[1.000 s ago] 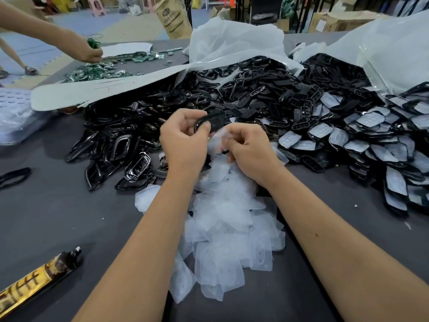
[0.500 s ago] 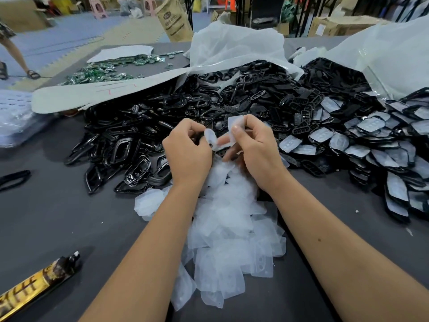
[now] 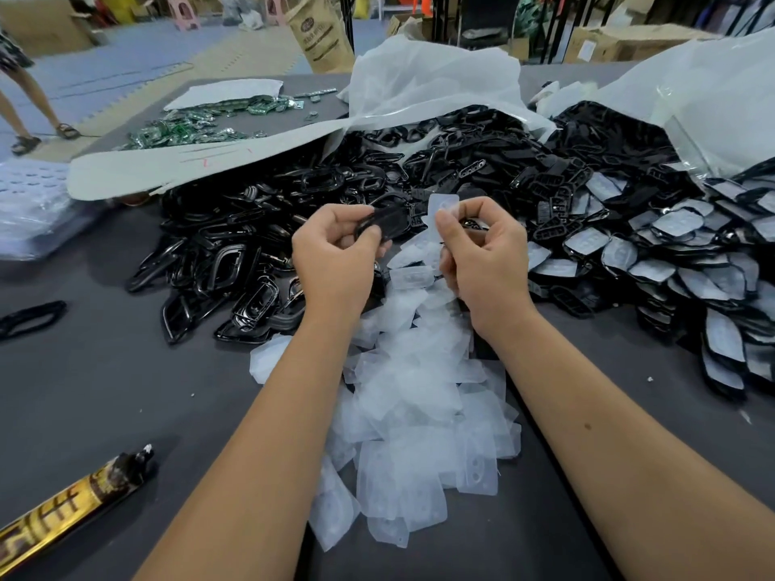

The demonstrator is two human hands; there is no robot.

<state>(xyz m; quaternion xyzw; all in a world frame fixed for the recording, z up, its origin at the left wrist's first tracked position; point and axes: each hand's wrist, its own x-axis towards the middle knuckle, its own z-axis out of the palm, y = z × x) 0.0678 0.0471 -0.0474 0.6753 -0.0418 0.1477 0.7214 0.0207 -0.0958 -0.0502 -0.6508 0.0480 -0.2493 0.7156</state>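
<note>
My left hand grips a black plastic shell between thumb and curled fingers, above the table's middle. Just to its right, my right hand pinches a translucent white pad that stands upright between thumb and forefinger. The two pieces are a little apart. Below my hands lies a heap of the same translucent pads on the grey table. Behind them spreads a big pile of black frames and shells.
Black shells fitted with pads are stacked at the right. White plastic bags lie behind the piles. Green circuit boards sit at the far left, a gold tube near the left front edge. A person's legs stand far left.
My hands have drawn apart: the left now shows the black shell, and the right has lifted a single pad upright. The other person's arm left the circuit boards.
</note>
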